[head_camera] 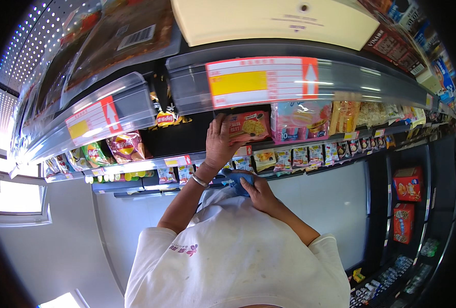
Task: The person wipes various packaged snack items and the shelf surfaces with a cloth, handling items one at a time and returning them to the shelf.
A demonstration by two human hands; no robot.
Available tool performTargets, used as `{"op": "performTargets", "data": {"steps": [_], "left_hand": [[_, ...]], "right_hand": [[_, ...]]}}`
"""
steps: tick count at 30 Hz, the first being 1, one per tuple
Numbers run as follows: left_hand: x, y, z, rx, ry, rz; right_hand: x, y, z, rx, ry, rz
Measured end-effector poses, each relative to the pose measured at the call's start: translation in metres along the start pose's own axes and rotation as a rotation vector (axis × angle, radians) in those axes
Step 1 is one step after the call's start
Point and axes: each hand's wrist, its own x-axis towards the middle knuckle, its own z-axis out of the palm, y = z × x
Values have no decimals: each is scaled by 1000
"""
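Note:
My left hand (221, 140), with a bangle at its wrist, reaches onto a dark store shelf (178, 139). Its palm and fingers lie against the left end of a red snack package (250, 126); whether they grip it I cannot tell. To the right of that package stands a pink clear-fronted snack pack (301, 121). Lower down, close to my body, my right hand (259, 190) holds a bunched blue cloth (238, 181). Bare dark shelf surface shows to the left of my left hand.
Overhead, an upper shelf's clear plastic edge strip (189, 90) carries a price label (262, 81). Chip bags (126, 146) stand at left on the same shelf. Small snack packs (283, 159) line the shelf below. At right, another rack holds red boxes (407, 184); a window (18, 195) is at left.

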Motion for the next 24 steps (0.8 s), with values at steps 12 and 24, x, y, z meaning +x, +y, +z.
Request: {"op": "performTargets", "data": {"steps": [12,24], "left_hand": [[-42,-11,-77,-540,-102,-51],[-58,-85,-131,-624,81,-275]], "right_hand": [[18,-43,37,608,238,505],[39,-54,118,1077,295,556]]}}
